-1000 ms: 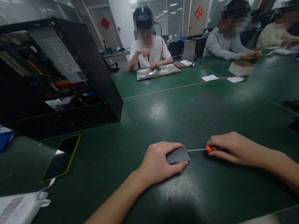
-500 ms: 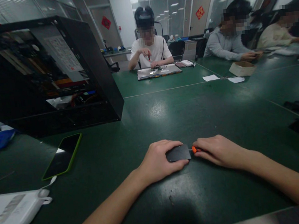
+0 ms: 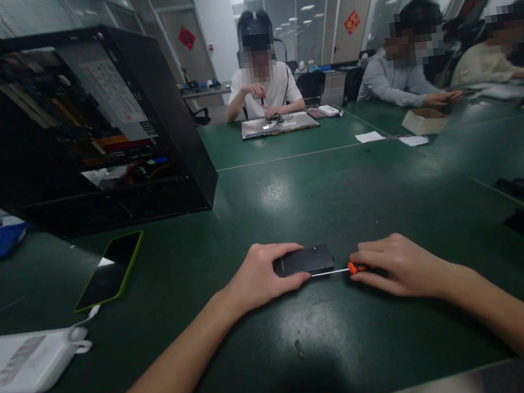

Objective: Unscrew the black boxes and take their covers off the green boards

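My left hand [image 3: 271, 277] grips the left end of a flat black rectangular case [image 3: 309, 258], thumb along the near side and fingers over the far side. Low over the green table, the case shows its dark top face. In my right hand [image 3: 388, 265] is a screwdriver [image 3: 353, 267] with an orange handle, its fingers closed around the grip. The thin metal shaft points left and runs along the near edge of the case. My left thumb covers the area at its tip, so whether the tip touches the case I cannot tell.
A black computer tower [image 3: 164, 125] with an open side stands at the left. Nearer lie a phone [image 3: 112, 270] in a green case and a white power bank [image 3: 30, 362] with a cable. Across the table [image 3: 264, 215], a person [image 3: 261, 83] works on a flat panel [image 3: 280, 125].
My left hand has shifted slightly left on the case. My right hand has drawn a little to the right, and more of the screwdriver's shaft shows, now along the case's near edge.
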The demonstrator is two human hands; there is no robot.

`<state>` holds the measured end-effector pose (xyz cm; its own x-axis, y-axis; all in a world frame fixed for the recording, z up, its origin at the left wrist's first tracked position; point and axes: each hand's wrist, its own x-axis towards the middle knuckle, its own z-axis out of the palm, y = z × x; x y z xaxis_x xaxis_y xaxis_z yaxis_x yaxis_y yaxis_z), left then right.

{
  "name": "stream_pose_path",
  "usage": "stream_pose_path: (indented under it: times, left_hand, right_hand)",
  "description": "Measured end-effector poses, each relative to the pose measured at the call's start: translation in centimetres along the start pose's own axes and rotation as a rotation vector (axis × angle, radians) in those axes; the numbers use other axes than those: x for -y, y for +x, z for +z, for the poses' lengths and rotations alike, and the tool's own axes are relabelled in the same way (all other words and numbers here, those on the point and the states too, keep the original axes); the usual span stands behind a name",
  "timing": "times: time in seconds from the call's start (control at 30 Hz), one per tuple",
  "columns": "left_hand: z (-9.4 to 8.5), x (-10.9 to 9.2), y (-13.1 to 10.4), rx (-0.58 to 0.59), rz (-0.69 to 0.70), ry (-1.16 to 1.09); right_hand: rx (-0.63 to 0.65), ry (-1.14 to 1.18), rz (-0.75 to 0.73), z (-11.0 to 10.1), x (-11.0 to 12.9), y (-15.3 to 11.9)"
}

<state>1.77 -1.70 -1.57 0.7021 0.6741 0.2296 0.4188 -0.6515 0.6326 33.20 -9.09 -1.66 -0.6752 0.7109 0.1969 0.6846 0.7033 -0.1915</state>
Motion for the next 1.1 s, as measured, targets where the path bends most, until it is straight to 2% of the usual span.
stream_pose_path:
  times: [0.33, 0.57, 0.73, 0.83, 1.0, 1.1]
  left_hand:
    - [0.0, 0.1, -0.1, -0.035, 0.045, -0.018]
    - [0.5, 0.1, 0.0, -0.048, 0.057, -0.038]
    - [0.7, 0.3, -0.1, -0.049, 0.061, -0.044]
    - [0.3, 0.4, 0.0, -0.027, 0.061, -0.031]
    - [-0.9, 0.7, 0.0, 0.073, 0.025, -0.002]
    - [-1.0, 0.7, -0.1, 0.056, 0.009, -0.011]
  right_hand:
    - [-0.051, 0.019, 0.044, -0.7, -0.4, -0.7]
    - [-0.047, -0.015, 0.007, 0.5, 0.8, 1.2]
    - [-0.077, 0.0, -0.02, 1.4, 0.8, 2.1]
    - [-0.086, 0.004, -0.037, 1.6, 0.2, 2.0]
    - [-0.078, -0.038, -0.05, 1.3, -0.8, 1.5]
    - [-0.083, -0.105, -0.079, 0.7, -0.9, 1.2]
